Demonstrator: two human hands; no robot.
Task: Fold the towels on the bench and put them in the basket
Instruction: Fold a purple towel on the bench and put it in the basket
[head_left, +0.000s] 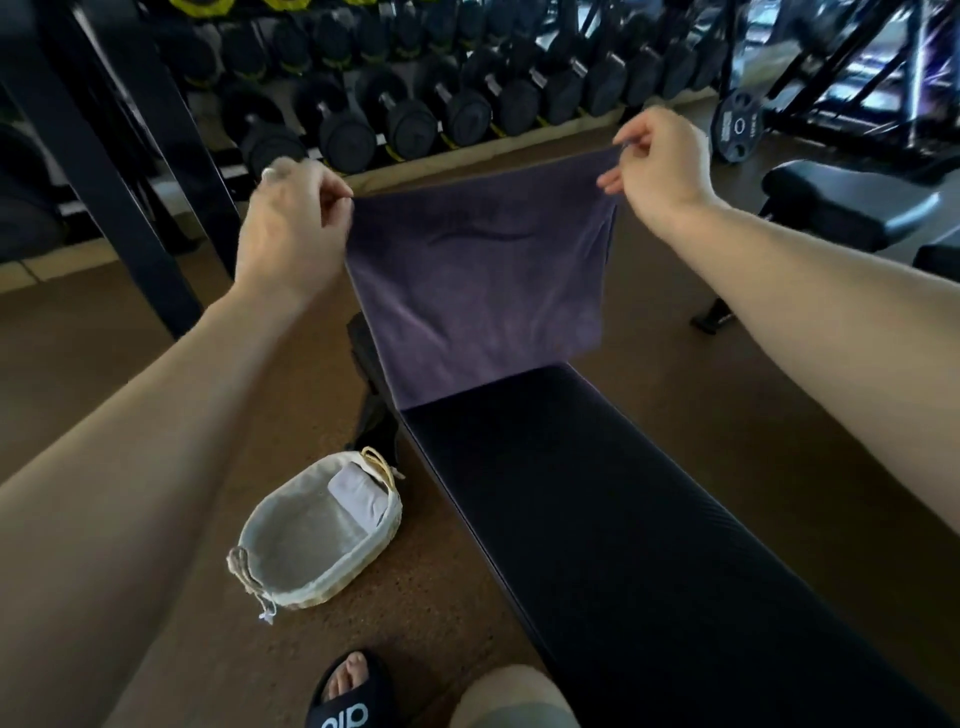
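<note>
bench (597, 519) – bare | basket (291, 587) (white towel (358, 493) inside) | both grips – left hand (291, 228), right hand (660, 156) – pinch purple towel (478, 280)

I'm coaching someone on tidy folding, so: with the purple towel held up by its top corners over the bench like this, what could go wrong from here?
1. Each hand, left hand and right hand, holds only a corner of the purple towel in a fingertip grip; a corner may slip out.
2. The towel's lower edge meets the far end of the bench, so it could slide off onto the floor.
3. The basket sits on the floor to the left, already holding a white folded towel; a loose fold may open on the way down.
</note>
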